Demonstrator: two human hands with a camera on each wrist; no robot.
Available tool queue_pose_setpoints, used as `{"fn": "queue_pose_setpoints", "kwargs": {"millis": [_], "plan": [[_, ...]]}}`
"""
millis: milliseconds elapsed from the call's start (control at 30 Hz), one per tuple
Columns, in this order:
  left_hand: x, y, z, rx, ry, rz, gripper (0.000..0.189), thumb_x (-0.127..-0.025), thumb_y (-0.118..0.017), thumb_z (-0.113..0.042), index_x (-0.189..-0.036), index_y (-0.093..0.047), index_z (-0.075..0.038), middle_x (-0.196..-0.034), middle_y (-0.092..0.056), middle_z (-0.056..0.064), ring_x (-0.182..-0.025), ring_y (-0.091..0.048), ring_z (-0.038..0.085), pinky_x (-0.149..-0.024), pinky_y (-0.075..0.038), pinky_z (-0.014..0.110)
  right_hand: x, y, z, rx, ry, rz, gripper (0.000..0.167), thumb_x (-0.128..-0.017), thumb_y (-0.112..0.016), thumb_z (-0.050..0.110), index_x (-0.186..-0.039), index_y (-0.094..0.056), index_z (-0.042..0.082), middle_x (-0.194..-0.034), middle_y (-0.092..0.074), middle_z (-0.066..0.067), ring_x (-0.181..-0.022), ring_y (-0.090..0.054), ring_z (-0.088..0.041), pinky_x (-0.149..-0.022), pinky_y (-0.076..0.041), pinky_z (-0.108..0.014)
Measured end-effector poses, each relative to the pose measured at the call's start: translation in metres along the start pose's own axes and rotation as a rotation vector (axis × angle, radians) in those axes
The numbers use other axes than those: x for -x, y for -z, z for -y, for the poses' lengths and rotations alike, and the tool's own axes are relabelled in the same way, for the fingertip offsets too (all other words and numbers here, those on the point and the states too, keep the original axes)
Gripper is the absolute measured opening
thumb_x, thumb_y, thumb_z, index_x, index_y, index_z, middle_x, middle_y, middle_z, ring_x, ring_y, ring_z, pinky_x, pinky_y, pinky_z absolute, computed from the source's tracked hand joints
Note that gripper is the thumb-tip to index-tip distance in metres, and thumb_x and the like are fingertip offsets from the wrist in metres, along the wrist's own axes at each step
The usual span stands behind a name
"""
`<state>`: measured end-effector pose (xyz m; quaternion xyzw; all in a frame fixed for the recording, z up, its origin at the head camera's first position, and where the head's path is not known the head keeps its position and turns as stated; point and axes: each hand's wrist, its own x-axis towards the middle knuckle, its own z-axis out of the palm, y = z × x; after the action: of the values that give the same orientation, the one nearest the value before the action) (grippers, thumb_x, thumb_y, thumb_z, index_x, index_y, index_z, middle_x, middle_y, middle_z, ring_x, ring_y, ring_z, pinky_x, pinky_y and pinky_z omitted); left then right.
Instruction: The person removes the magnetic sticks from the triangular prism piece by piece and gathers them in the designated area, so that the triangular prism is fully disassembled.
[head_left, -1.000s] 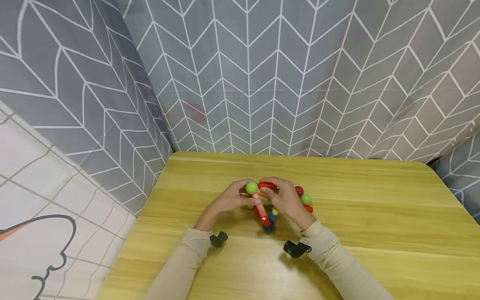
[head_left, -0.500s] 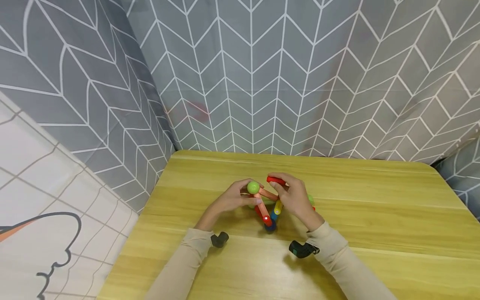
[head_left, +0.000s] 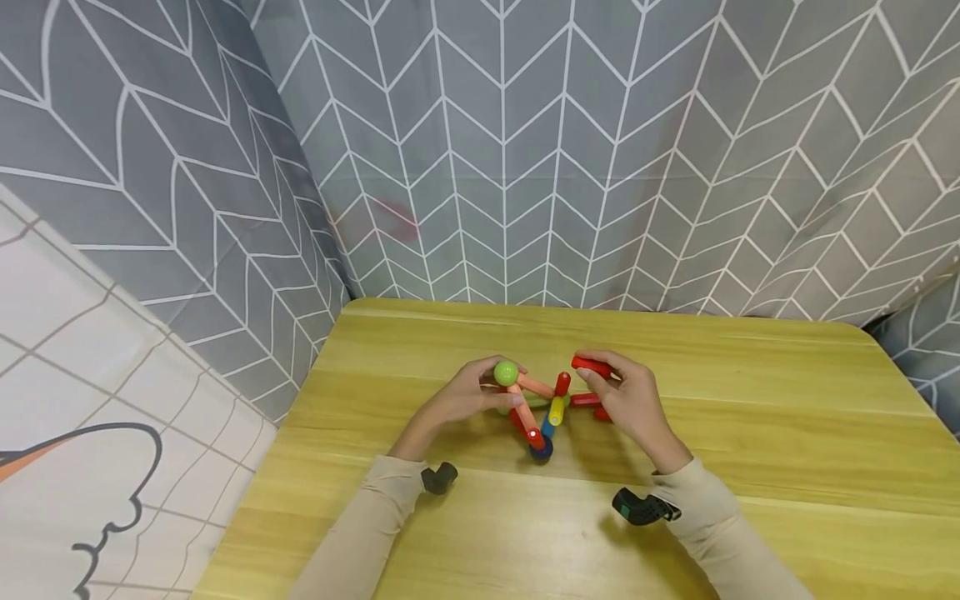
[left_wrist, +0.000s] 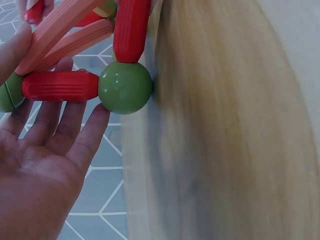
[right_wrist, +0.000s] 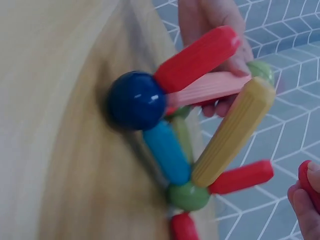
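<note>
My left hand [head_left: 472,393] grips a rod-and-ball building frame at its upper green ball [head_left: 506,372]. In the left wrist view, its fingers pass behind a red rod [left_wrist: 60,86], and the thumb touches a pink rod [left_wrist: 55,37]. A lower green ball [left_wrist: 125,88] joins that red rod to another. A dark blue ball [right_wrist: 137,100] carries red, pink and light blue rods. A yellow rod [right_wrist: 235,132] slants from another green ball [right_wrist: 189,195]. My right hand [head_left: 633,408] pinches a loose red rod [head_left: 591,366], apart from the frame.
Red rods [head_left: 587,400] lie on the wooden table [head_left: 750,433] right of the frame, partly behind my right hand. A patterned grey curtain [head_left: 525,167] hangs along the table's back edge. Each wrist wears a black camera [head_left: 637,507].
My right hand has moved right, away from the frame, with the red rod still pinched. A short red rod above the yellow one now shows. My left hand stays on the frame.
</note>
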<state>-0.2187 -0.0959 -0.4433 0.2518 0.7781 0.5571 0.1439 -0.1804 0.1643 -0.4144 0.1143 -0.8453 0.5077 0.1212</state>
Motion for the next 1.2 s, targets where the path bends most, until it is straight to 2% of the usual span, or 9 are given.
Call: {"fn": "queue_pose_setpoints", "kwargs": {"millis": [100, 233, 333, 500, 633, 867, 1067, 1200], "plan": [[0.0, 0.0, 0.0, 0.0, 0.001, -0.019, 0.031, -0.09, -0.075, -0.014, -0.12, -0.065, -0.01, -0.116, -0.068, 0.011, -0.104, -0.06, 0.016, -0.091, -0.051, 0.033, 0.005, 0.003, -0.005, 0.012, -0.034, 0.007, 0.024, -0.091, -0.072, 0.006, -0.115, -0.074, 0.003, -0.113, -0.074, -0.019, -0.091, -0.062, 0.01, -0.072, -0.052, -0.006], [0.001, 0.0, 0.002, 0.029, 0.016, -0.024, 0.028, -0.091, -0.075, -0.015, -0.117, -0.067, -0.013, -0.117, -0.069, 0.011, -0.103, -0.062, 0.017, -0.09, -0.052, 0.033, 0.01, 0.004, -0.012, 0.005, -0.076, 0.023, 0.022, -0.09, -0.073, 0.003, -0.111, -0.075, 0.002, -0.111, -0.074, -0.02, -0.085, -0.063, 0.007, -0.066, -0.055, -0.014], [0.001, 0.0, 0.002, 0.027, 0.021, -0.024, 0.028, -0.091, -0.075, -0.017, -0.117, -0.066, -0.015, -0.118, -0.069, 0.011, -0.103, -0.062, 0.017, -0.089, -0.052, 0.032, 0.014, 0.004, -0.017, -0.01, -0.117, 0.037, 0.022, -0.088, -0.074, 0.003, -0.11, -0.075, 0.001, -0.112, -0.073, -0.022, -0.083, -0.064, 0.004, -0.065, -0.057, -0.017], [0.0, 0.0, 0.003, 0.012, 0.021, -0.044, 0.03, -0.091, -0.075, -0.019, -0.119, -0.067, -0.015, -0.117, -0.07, 0.006, -0.102, -0.061, 0.018, -0.088, -0.052, 0.032, 0.022, 0.004, -0.028, 0.052, -0.155, 0.062, 0.023, -0.086, -0.078, 0.006, -0.108, -0.076, 0.002, -0.114, -0.072, -0.021, -0.083, -0.063, 0.0, -0.068, -0.055, -0.014], [0.0, 0.0, 0.003, 0.022, 0.031, -0.057, 0.028, -0.091, -0.074, -0.018, -0.119, -0.067, -0.015, -0.117, -0.07, 0.007, -0.101, -0.062, 0.018, -0.086, -0.053, 0.031, 0.029, 0.004, -0.036, 0.077, -0.155, 0.082, 0.021, -0.083, -0.08, 0.004, -0.104, -0.076, 0.002, -0.11, -0.073, -0.02, -0.083, -0.064, -0.002, -0.069, -0.055, -0.013], [-0.001, 0.001, 0.004, 0.009, 0.042, -0.076, 0.028, -0.091, -0.074, -0.015, -0.118, -0.066, -0.014, -0.112, -0.068, 0.006, -0.102, -0.061, 0.018, -0.087, -0.053, 0.031, 0.039, 0.002, -0.044, 0.15, -0.175, 0.124, 0.019, -0.082, -0.082, 0.008, -0.1, -0.077, 0.006, -0.102, -0.074, -0.014, -0.07, -0.056, -0.006, -0.059, -0.049, -0.018], [-0.002, 0.0, 0.004, -0.003, 0.045, -0.076, 0.029, -0.091, -0.075, -0.017, -0.118, -0.066, -0.013, -0.11, -0.067, 0.005, -0.103, -0.06, 0.019, -0.088, -0.052, 0.031, 0.043, 0.002, -0.047, 0.157, -0.182, 0.129, 0.019, -0.081, -0.082, 0.008, -0.099, -0.077, 0.005, -0.101, -0.075, -0.014, -0.068, -0.059, -0.004, -0.06, -0.051, -0.018], [-0.001, 0.0, 0.003, 0.001, 0.044, -0.076, 0.028, -0.091, -0.074, -0.018, -0.118, -0.067, -0.015, -0.112, -0.067, 0.005, -0.105, -0.06, 0.019, -0.089, -0.052, 0.032, 0.045, 0.003, -0.048, 0.187, -0.155, 0.134, 0.017, -0.081, -0.082, 0.006, -0.098, -0.077, 0.005, -0.101, -0.075, -0.014, -0.073, -0.063, -0.004, -0.063, -0.054, -0.017]]}}
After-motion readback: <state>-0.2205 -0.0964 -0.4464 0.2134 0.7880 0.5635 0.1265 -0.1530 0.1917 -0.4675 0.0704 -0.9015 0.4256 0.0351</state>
